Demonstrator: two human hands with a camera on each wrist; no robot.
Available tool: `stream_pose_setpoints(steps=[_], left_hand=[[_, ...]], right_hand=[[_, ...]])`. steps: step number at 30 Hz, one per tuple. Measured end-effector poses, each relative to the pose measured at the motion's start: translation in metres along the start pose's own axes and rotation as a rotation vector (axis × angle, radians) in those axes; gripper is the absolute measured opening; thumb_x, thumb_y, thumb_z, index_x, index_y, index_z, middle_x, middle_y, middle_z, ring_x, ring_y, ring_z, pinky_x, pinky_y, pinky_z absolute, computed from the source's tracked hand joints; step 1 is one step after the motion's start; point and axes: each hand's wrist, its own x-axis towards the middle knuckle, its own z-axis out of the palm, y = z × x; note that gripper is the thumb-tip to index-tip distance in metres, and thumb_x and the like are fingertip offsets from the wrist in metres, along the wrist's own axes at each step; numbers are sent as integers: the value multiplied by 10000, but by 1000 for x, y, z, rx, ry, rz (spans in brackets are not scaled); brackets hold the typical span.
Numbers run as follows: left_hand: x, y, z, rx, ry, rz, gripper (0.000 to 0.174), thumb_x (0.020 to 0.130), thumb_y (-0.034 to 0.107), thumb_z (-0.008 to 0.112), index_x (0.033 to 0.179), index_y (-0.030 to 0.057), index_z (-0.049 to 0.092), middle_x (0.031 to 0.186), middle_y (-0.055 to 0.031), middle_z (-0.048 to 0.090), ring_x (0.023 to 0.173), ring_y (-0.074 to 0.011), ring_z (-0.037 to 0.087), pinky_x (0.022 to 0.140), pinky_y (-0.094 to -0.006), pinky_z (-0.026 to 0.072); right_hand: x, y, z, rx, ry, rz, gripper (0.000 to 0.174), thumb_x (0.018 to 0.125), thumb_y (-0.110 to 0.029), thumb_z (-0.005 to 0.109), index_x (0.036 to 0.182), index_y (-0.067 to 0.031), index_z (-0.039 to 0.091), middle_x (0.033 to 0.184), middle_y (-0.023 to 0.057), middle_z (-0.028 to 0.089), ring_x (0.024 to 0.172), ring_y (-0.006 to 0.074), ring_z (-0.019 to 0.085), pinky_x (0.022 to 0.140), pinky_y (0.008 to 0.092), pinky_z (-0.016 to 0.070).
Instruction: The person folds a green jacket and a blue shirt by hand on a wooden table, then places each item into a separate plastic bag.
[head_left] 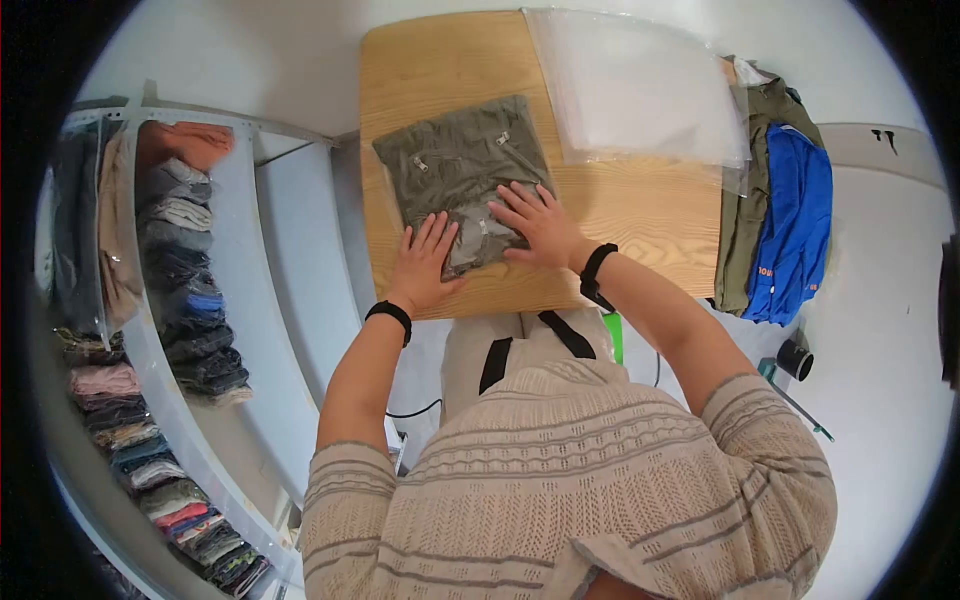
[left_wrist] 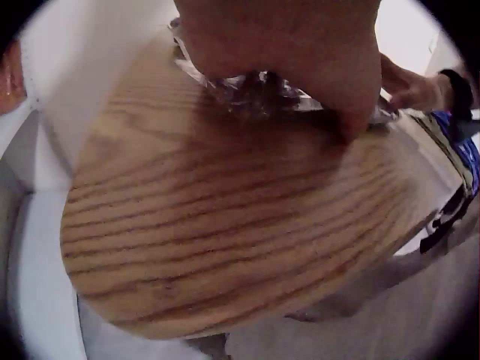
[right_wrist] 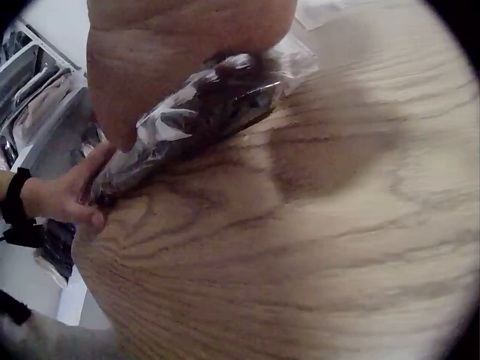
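Observation:
A folded olive-grey garment with small zips, inside a clear plastic bag, lies on the wooden table. My left hand rests on its near left corner with the fingers straight. On the near right part of the bag, my right hand presses flat, fingers spread. In the right wrist view the bagged garment shows crinkled, shiny plastic under the palm. The left wrist view shows only a strip of the plastic beyond the left hand.
Flat clear bags lie at the table's far right. An olive garment and a blue garment hang over the right edge. Shelves with folded clothes stand at left. A black cylinder is below right.

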Motion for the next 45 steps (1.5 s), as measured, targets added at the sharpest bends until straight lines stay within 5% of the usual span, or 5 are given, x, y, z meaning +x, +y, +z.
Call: stream_pose_setpoints(steps=[12, 20, 33, 35, 45], left_hand=[[0, -9, 2, -272, 64, 17, 874, 702, 179, 667, 1409, 43, 172, 1156, -93, 515, 1314, -301, 289, 1080, -508, 171], [-13, -10, -5, -286, 416, 0, 499, 709, 163, 665, 1171, 58, 507, 1304, -101, 466, 1251, -304, 365, 1025, -468, 285], [-36, -36, -25, -578, 587, -249, 422, 732, 19, 644, 1143, 56, 555, 1231, -97, 543, 1243, -302, 396, 1038, -375, 315], [-31, -31, -50, -678, 796, -104, 124, 827, 67, 591, 947, 49, 616, 1158, -86, 586, 1101, -246, 509, 941, -335, 385], [26, -52, -91, -1149, 689, -452, 274, 906, 254, 559, 973, -13, 559, 764, 10, 546, 726, -61, 481, 647, -222, 399]], right_hand=[[-55, 18, 18, 16, 98, 56, 472, 759, -141, 584, 1219, -98, 490, 1283, 116, 472, 1180, 285, 449, 989, 399, 348], [-32, 33, -7, 317, 65, 265, 320, 770, -67, 569, 1091, -66, 568, 1043, 134, 613, 993, 338, 546, 848, 394, 432], [-16, 32, -48, 963, 157, 593, 196, 860, -138, 595, 1011, -15, 623, 860, 67, 646, 778, 115, 564, 681, 278, 463], [-7, 30, -66, 1037, 195, 626, 215, 873, -169, 596, 1002, 0, 624, 862, 53, 645, 778, 91, 555, 680, 264, 461], [53, 52, -86, 1057, 295, 808, 312, 907, -284, 542, 911, 18, 623, 765, 7, 581, 731, 85, 497, 645, 256, 417]])
